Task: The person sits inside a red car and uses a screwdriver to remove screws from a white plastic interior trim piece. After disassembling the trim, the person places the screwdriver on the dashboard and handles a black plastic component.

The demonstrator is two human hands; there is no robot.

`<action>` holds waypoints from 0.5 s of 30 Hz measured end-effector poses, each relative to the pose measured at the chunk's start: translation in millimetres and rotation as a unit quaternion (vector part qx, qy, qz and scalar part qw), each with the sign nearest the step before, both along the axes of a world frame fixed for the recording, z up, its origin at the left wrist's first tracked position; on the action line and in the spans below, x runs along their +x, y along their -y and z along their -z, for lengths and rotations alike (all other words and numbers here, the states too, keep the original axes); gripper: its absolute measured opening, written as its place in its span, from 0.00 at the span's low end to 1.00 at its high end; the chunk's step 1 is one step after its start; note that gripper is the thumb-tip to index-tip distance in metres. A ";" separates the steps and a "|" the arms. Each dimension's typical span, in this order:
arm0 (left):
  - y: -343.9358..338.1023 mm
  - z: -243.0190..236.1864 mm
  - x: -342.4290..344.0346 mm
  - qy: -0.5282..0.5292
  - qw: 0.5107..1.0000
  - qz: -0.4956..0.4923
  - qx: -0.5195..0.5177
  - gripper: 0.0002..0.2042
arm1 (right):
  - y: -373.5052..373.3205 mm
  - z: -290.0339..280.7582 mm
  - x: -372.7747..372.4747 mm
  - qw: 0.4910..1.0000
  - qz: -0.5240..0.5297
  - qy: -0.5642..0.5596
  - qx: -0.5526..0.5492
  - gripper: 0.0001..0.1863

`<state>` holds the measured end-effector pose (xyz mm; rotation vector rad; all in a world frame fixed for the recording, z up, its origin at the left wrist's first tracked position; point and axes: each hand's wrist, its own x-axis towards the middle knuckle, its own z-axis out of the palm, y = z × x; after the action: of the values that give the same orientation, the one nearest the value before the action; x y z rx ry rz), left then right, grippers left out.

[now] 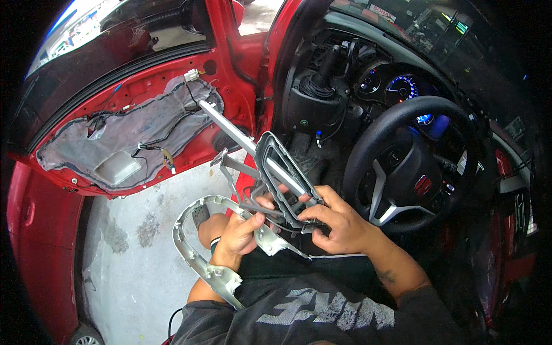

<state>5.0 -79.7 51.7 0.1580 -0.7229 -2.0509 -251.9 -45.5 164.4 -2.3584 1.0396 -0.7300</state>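
Observation:
Several loose interior trim pieces are bunched together over my lap. My left hand (240, 233) is closed on a curved silver trim piece (187, 244), with its thumb on top. The piece bends in a wide hook around my left wrist, its clipped inner side showing. My right hand (342, 221) pinches the lower end of a dark grey elongated trim frame (267, 167). A long straight silver trim strip (227, 123) lies through the bundle and points toward the open door. Thinner grey trim pieces (241, 167) cross behind my fingers, partly hidden.
The red car door (190, 155) stands open at left, its panel off, with a plastic sheet (75, 138) and a loose connector (191, 75). A steering wheel (352, 172) is close to my right hand. Beyond it the instrument cluster (402, 89) is lit.

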 end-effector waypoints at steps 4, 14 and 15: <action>0.0 0.5 -1.6 0.001 1.000 -0.004 -0.012 0.16 | 3.2 -14.9 0.6 0.999 -0.021 -0.028 -0.034 0.24; -12.1 2.8 -5.4 0.062 0.998 0.018 0.014 0.38 | 7.2 -28.6 -12.3 0.989 -0.089 -0.106 -0.048 0.25; -11.3 3.8 -5.8 0.071 0.997 0.029 0.007 0.39 | 7.0 -26.6 -15.4 0.991 -0.088 -0.095 -0.039 0.24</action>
<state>-0.8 -68.3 48.0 0.2970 -0.8090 -2.1152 -267.3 -52.5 190.9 -2.5872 0.8773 -0.4959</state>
